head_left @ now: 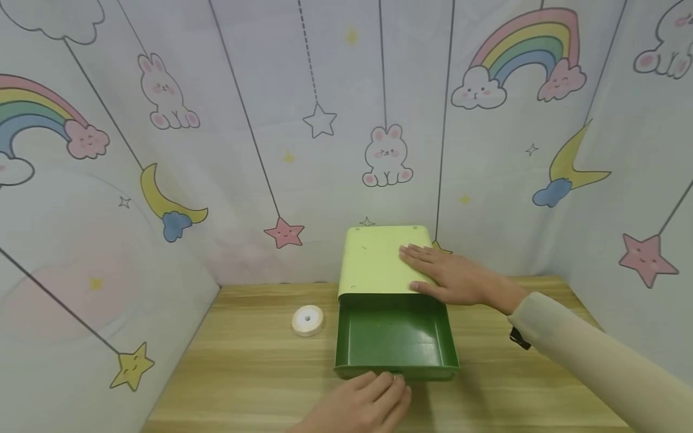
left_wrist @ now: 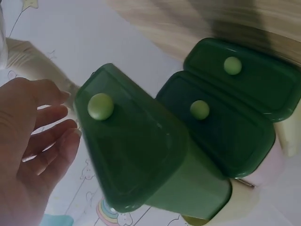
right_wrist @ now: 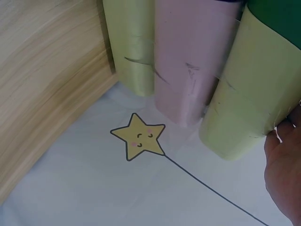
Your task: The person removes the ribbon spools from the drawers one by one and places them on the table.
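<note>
A small drawer cabinet has a pale yellow-green top (head_left: 373, 267); its dark green top drawer (head_left: 397, 341) is pulled out, with nothing seen inside. My right hand (head_left: 460, 279) rests flat on the right part of that top, fingers extended. Just in front of the drawer is my left hand (head_left: 360, 406). In the left wrist view its fingers are loosely bent beside the drawer's round light green knob (left_wrist: 100, 106), apart from it. Two lower drawers, a middle one (left_wrist: 221, 127) and a bottom one (left_wrist: 254, 82), are pushed in.
A cream-coloured roll (head_left: 307, 320), like a ribbon spool, lies left of the cabinet on the wooden table (head_left: 243, 361). Behind and at the sides hangs a white cloth (head_left: 243, 150) printed with rabbits, stars and rainbows. The cabinet's pink middle section (right_wrist: 190, 61) shows in the right wrist view.
</note>
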Tool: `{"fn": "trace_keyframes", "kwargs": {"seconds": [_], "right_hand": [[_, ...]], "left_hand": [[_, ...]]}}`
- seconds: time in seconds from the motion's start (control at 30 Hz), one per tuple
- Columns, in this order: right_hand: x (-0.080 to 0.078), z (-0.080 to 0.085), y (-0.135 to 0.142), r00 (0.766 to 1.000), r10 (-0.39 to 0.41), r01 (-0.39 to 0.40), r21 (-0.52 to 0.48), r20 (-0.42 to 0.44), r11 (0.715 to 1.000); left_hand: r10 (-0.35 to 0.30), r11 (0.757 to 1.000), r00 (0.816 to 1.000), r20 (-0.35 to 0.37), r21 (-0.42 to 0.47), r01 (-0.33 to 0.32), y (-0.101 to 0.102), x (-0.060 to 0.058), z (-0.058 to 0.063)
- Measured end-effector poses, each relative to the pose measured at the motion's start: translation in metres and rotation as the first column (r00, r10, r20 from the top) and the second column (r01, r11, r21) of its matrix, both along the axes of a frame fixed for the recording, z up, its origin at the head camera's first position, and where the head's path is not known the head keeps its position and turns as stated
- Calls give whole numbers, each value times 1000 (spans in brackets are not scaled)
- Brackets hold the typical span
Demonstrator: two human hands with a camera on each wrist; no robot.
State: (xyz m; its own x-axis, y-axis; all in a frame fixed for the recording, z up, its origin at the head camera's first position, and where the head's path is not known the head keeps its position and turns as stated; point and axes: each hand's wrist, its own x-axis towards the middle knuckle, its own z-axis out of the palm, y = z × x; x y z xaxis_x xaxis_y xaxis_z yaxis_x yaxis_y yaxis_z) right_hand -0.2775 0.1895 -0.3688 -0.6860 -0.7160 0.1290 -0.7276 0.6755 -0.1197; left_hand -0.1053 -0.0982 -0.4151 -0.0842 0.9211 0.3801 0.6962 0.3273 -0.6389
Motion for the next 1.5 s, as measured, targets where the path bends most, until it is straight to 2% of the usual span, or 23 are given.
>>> {"fn": "trace_keyframes", "kwargs": {"seconds": [0.2,0.37,0.63,0.73,0.87,1.0,1.23,1.5], "right_hand": [[0,0,1,1000,2,-2,-3,-11,1000],[0,0,2,1000,-1,1,-6,-12,1000],[1,-2,1,1000,-1,1,-18,-11,1000],[1,-2,0,1000,-1,0,-22,-16,1000],[1,-2,0,1000,2,-3,-27,-12,1000],[1,-2,-1,1000,6,-6,-31,-15,1000],[2,-1,-1,1000,-4,4,-33,-8,999],[2,1,-3,1000,1,-2,-35,-19,999]], "left_hand": [[-29,999,996,-83,-23,27,2,-7,-11],[-15,1000,999,-36,-24,15,2,-13,-21],[-24,999,999,35,42,23,4,-15,-30],[-24,998,999,41,65,21,5,-14,-32],[-25,996,1000,14,90,24,6,-15,-35],[-24,995,1000,-9,102,25,7,-15,-36],[-20,995,1000,19,94,19,6,-15,-35],[-53,987,998,-39,149,58,8,-20,-29]]}}
